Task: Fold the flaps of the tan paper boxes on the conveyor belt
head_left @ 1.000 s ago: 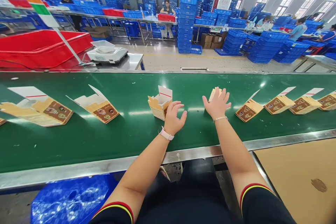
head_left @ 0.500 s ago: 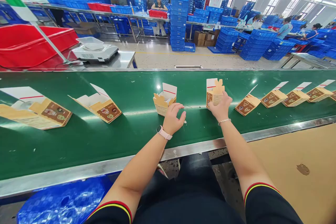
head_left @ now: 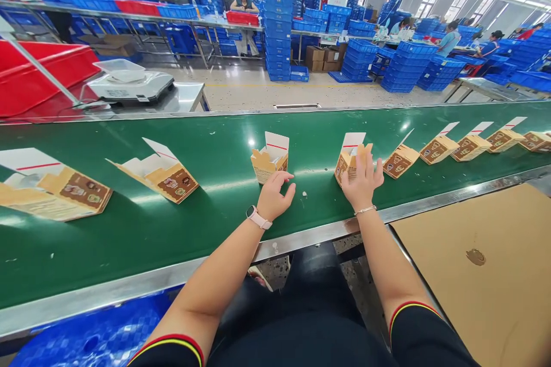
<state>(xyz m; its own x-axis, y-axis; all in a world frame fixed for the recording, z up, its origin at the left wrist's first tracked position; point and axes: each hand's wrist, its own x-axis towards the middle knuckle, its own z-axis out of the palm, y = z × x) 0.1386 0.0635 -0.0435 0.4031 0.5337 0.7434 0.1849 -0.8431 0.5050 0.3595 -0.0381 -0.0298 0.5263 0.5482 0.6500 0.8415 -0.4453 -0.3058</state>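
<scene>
On the green belt, my left hand (head_left: 276, 194) is at the near side of an upright box (head_left: 267, 163) whose white lid stands raised; its thumb and fingers are apart. My right hand (head_left: 362, 182) has its fingers spread upward against the near side of another box (head_left: 346, 165), also with a raised lid and tan flaps up. Its palm side touches that box, partly hiding it. Just right of it a brown and tan box (head_left: 400, 161) lies tilted. To the left are two open boxes, one nearer (head_left: 176, 182) and one at the edge (head_left: 86, 190).
Several more boxes (head_left: 438, 149) line the belt (head_left: 224, 206) at right. Brown cardboard (head_left: 486, 264) lies at the near right, a blue plastic surface (head_left: 99, 327) at near left. Beyond the belt are a scale (head_left: 129, 85), a red bin (head_left: 43, 77), blue crates (head_left: 278, 28) and people.
My right hand's fingers have opened and spread upward beside its box, whose lid and side now face differently. My left hand stays beside its box. The whole view has shifted slightly.
</scene>
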